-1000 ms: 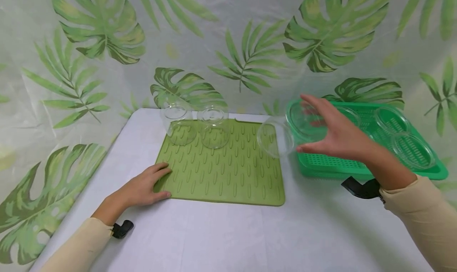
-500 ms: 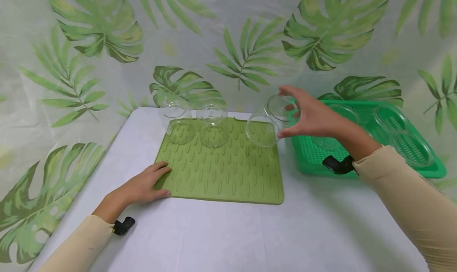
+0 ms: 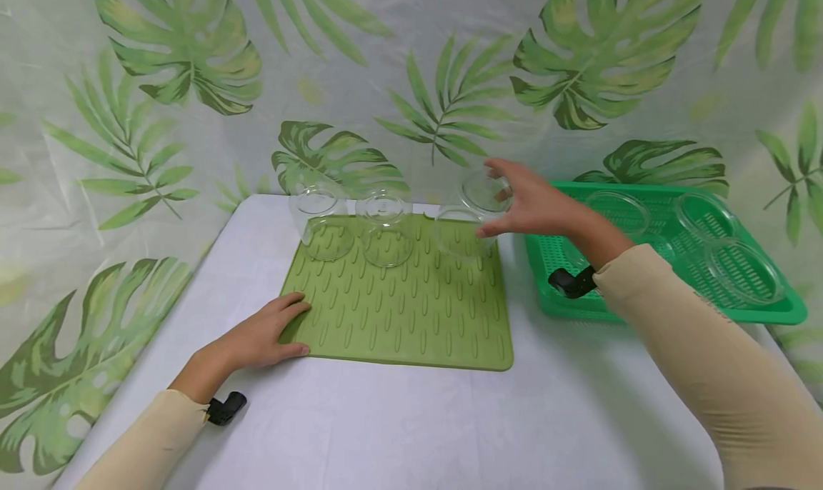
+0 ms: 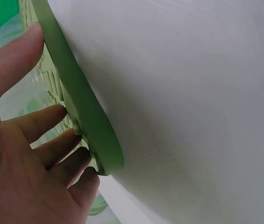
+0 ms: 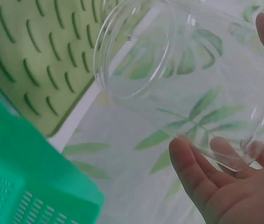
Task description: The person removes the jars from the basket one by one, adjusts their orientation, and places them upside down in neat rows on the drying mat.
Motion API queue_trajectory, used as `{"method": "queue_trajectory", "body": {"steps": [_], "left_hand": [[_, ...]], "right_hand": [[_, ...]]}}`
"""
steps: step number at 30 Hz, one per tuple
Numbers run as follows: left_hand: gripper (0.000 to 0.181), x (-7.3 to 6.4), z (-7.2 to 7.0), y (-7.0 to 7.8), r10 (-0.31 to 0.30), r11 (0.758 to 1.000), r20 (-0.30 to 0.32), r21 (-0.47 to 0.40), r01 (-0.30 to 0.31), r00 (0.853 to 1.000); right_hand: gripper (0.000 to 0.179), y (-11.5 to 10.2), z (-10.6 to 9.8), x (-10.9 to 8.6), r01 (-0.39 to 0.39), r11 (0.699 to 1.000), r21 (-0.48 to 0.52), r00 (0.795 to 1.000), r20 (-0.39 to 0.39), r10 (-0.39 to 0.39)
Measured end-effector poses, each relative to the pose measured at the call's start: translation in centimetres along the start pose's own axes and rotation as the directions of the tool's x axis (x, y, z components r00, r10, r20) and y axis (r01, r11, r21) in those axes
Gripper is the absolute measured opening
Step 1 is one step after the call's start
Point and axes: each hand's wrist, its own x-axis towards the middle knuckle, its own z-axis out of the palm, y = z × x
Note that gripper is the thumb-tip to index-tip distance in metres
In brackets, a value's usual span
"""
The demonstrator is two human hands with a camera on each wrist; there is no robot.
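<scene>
A leaf-printed sheet (image 3: 450,18) fills the back, a white cloth (image 3: 411,418) runs below it, and here's the right hand (image 3: 530,201), thumb and fingers bowed around the base end of a clear jar (image 3: 458,222). The jar reaches left and down from that grip, and the line to watch is its long axis: slanting, base by the fingers, rimmed mouth farthest out, over the green mat's (image 3: 392,318) back right corner. Touching down or just above? Can't tell. The right hand is plainly the nearer one.

The left hand (image 3: 257,335) sits across the mat, well apart from the jar, fingers spread and touching the mat's left edge, pinching nothing. Left of the right-hand grip, two more jars (image 3: 383,226) stand narrow end up on the ridged mat.

Now the textures: smooth see-through walls, a rounded shoulder, rings round the mouth; a matte, thick-edged mat with raised slim ovals. To the grip's right, a bright green basket (image 3: 553,304), pierced with small slots, holds clear round vessels (image 3: 744,271).
</scene>
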Motion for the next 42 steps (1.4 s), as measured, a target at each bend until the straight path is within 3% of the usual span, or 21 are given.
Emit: {"method": "queue_trajectory", "body": {"steps": [9, 30, 42], "left_hand": [[0.072, -0.1, 0.0, 0.1, -0.006, 1.0, 0.002, -0.002, 0.006, 1.0], [0.071, -0.1, 0.0, 0.5, -0.012, 1.0, 0.0, 0.006, 0.012, 1.0], [0.071, -0.2, 0.0, 0.6, -0.006, 1.0, -0.014, -0.011, 0.005, 1.0]], "right_hand": [[0.111, 0.9, 1.9, 1.9, -0.026, 1.0, 0.0, 1.0, 0.01, 0.026], [0.115, 2.1, 2.4, 3.5, -0.079, 0.994, -0.07, 0.994, 0.074, 0.084], [0.111, 2.3, 3.9, 4.3, -0.077, 0.992, -0.096, 0.991, 0.103, 0.087]]}}
